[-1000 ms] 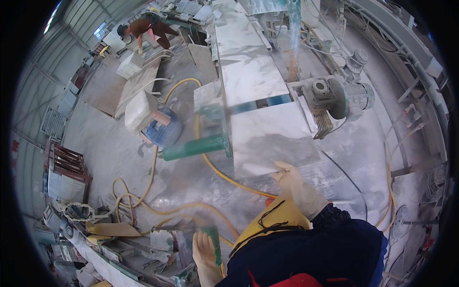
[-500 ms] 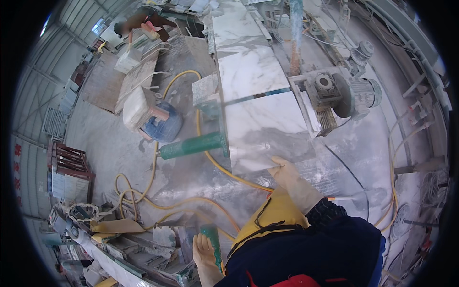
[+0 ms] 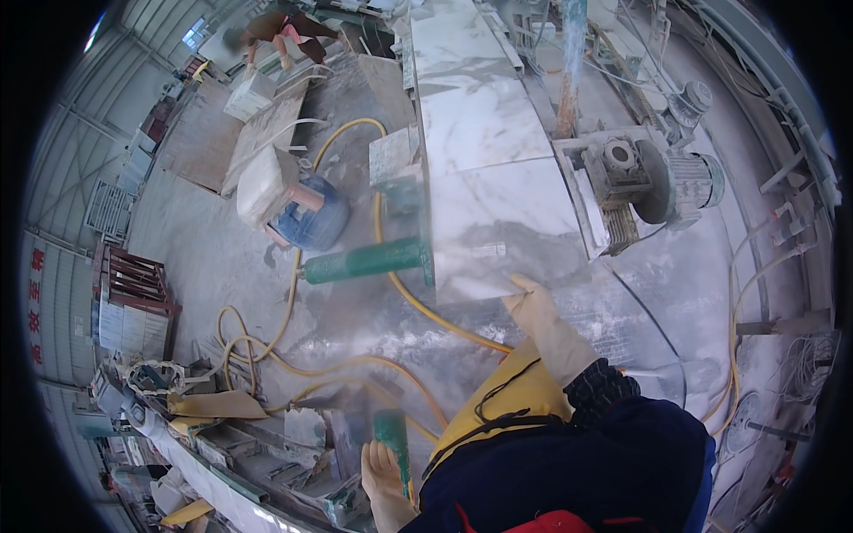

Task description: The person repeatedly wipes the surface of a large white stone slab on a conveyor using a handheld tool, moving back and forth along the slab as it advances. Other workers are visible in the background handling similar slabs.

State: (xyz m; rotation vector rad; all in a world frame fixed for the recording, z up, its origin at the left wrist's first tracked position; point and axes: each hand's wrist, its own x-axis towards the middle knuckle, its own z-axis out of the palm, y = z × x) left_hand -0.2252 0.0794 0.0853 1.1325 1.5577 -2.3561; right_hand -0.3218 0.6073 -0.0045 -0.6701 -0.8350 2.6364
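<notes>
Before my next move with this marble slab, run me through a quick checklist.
1. Right hand at the near edge of the white, grey-veined rectangular marble slab: ok, apparently touching.
2. That slab against the similar white marble slab behind it: ok, no wide gap shows.
3. Left hand gripping the green cylindrical object: cannot tell.
4. Long, round yellow hose off the slab's top: ok.
5. Footing: cannot tell, feet hidden.
6. Co-worker clear of the slab: ok.

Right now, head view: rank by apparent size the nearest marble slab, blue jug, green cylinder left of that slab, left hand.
1. Nearest marble slab
2. Blue jug, partly covered, and green cylinder: too alike to rank
3. Left hand
</notes>
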